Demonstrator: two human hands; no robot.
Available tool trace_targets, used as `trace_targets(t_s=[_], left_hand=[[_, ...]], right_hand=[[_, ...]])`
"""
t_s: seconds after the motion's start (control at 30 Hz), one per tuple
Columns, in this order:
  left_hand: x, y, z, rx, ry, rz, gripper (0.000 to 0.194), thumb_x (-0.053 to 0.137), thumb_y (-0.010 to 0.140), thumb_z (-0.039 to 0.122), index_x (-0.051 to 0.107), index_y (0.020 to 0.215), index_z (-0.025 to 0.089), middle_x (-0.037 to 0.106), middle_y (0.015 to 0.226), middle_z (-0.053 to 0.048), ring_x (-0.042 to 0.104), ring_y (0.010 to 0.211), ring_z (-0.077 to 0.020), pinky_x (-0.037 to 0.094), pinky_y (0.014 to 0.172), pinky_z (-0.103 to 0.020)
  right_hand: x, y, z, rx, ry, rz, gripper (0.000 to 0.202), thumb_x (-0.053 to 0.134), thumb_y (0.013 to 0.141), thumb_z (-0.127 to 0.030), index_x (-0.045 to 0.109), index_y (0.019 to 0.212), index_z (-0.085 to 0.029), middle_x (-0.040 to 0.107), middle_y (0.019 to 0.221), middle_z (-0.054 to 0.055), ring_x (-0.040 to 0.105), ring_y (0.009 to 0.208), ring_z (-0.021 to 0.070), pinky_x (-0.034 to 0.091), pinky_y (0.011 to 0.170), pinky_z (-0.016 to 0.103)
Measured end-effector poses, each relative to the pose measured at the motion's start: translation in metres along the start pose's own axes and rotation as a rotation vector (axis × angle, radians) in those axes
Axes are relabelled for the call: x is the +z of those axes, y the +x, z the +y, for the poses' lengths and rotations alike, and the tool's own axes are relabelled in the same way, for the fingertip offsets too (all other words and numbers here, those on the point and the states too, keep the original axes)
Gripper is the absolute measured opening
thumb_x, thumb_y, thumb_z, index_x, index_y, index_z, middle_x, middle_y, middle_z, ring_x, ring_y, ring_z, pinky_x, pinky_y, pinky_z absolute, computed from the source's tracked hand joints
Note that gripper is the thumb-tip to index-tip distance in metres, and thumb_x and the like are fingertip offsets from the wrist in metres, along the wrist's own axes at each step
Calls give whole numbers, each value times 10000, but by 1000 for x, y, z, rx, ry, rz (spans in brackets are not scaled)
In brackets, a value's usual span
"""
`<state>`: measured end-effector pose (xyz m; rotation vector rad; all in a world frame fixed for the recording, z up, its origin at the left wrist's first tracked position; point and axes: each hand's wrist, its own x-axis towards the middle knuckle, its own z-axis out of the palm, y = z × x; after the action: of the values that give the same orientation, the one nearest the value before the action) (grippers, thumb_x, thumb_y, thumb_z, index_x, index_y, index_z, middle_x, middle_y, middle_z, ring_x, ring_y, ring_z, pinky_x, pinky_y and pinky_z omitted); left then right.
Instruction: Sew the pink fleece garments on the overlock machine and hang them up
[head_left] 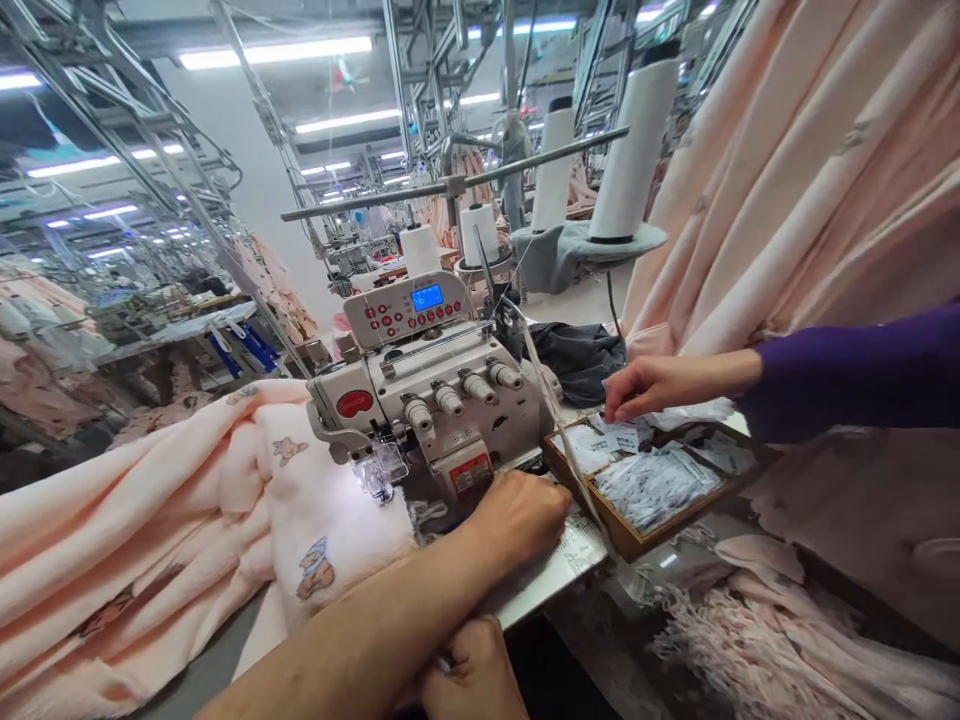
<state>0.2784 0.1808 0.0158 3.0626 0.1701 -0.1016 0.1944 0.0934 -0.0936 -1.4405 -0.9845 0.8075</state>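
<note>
I see my left grip (517,520) lying knuckles-up, fingers curled, on the worktop (547,575) just in front of the white overlock sewing machine (435,400), close to its red-labelled front. My right grip (472,670) is a closed fist low at the near worktop edge; what it pinches I cannot tell. Pale pink fleece (150,520) with small bear prints is heaped left of the machine, one fold reaching under the presser foot.

three hands (517,515) show. one sewing machine (435,400) at centre; four tension knobs (461,388) on its front; perhaps four white thread cones (637,140), upper right; one wooden tray (637,540) of labels (652,485), too many to count.
</note>
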Motion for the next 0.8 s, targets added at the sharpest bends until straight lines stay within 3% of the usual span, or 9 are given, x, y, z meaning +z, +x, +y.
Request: trace_targets(t_s=[0.2, 0.43, 0.63, 0.8], left_hand=[[2, 4, -1, -24, -61, 33, 186, 547, 854, 78, 720, 878, 142, 772, 915, -126, 748, 867, -276, 575, 745, -332], [-5, -8, -5, -97, -287, 184, 269, 576, 895, 139, 743, 1094, 211, 783, 1076, -42, 735, 995, -193, 533, 908, -263], [-6, -9, -8, -210, -470, 244, 292, 603, 851, 130, 779, 1075, 196, 798, 1021, -24, 753, 921, -170, 545, 851, -223], [-10, -12, -7, -215, -541, 275, 291, 614, 802, 107, 799, 1004, 207, 806, 944, -7, 753, 861, -169, 549, 821, -225]], right_hand=[[0, 2, -1, -9, -2, 12, 168, 597, 700, -185, 673, 554, -150, 532, 504, -7, 513, 525, 129, 312, 457, 199], [-3, 5, -12, -112, 80, -28, 293, 568, 705, -182, 372, 488, -180, 243, 513, -76, 303, 492, 67, 184, 464, 203], [-1, 5, -19, -162, 96, -8, 195, 521, 679, -164, 421, 513, -183, 310, 511, -70, 314, 495, 78, 187, 496, 231], [-4, 7, -24, -162, 90, -4, 254, 503, 670, -178, 309, 506, -193, 223, 517, -74, 287, 488, 69, 169, 483, 227]])
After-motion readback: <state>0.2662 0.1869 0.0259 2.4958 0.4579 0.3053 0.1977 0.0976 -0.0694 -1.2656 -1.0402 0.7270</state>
